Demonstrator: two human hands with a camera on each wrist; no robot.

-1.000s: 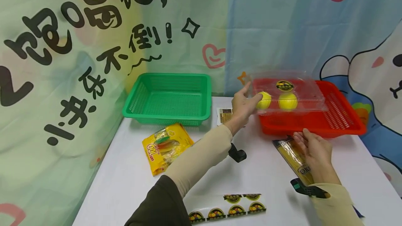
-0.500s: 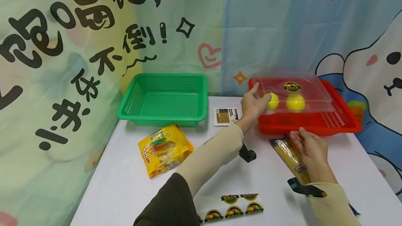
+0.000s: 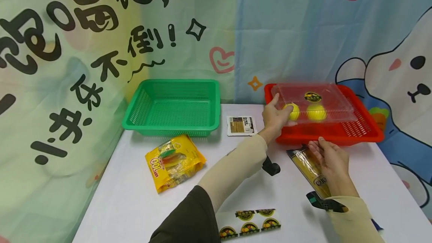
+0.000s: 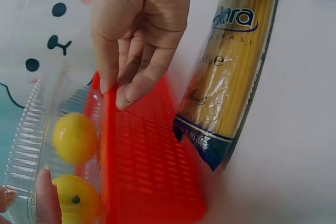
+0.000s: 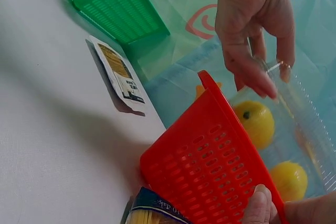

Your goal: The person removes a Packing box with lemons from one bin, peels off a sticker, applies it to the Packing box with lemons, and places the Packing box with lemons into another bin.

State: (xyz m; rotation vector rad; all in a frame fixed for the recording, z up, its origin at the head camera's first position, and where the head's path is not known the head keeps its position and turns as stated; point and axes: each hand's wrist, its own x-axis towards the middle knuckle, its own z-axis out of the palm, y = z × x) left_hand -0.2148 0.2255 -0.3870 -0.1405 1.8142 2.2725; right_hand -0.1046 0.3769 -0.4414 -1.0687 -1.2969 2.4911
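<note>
My left hand (image 3: pixel 275 117) holds the left end of a clear plastic box (image 3: pixel 332 96) with a round black label on its lid. Two yellow lemons (image 3: pixel 316 112) show through its side. The box is over the red basket (image 3: pixel 362 132), partly down within its rim; whether it touches the bottom cannot be told. With thumb and fingers, my right hand (image 3: pixel 334 162) pinches the basket's front rim, seen closely in the left wrist view. In the right wrist view, my left fingers (image 5: pixel 252 74) grip the box's edge. Just below my right hand lies a pack of spaghetti (image 3: pixel 308 170).
A green basket (image 3: pixel 170 132) stands at the back left. Before it lies a yellow snack bag (image 3: pixel 175 162). A small flat packet (image 3: pixel 241 125) is between the baskets. A sticker sheet (image 3: pixel 249 224) lies at the front. A printed curtain (image 3: pixel 189 55) hangs behind the table.
My left hand has moved the plastic box slightly right and lowered it toward the red basket. The right hand keeps its hold on the rim. The head view has shifted a little.
</note>
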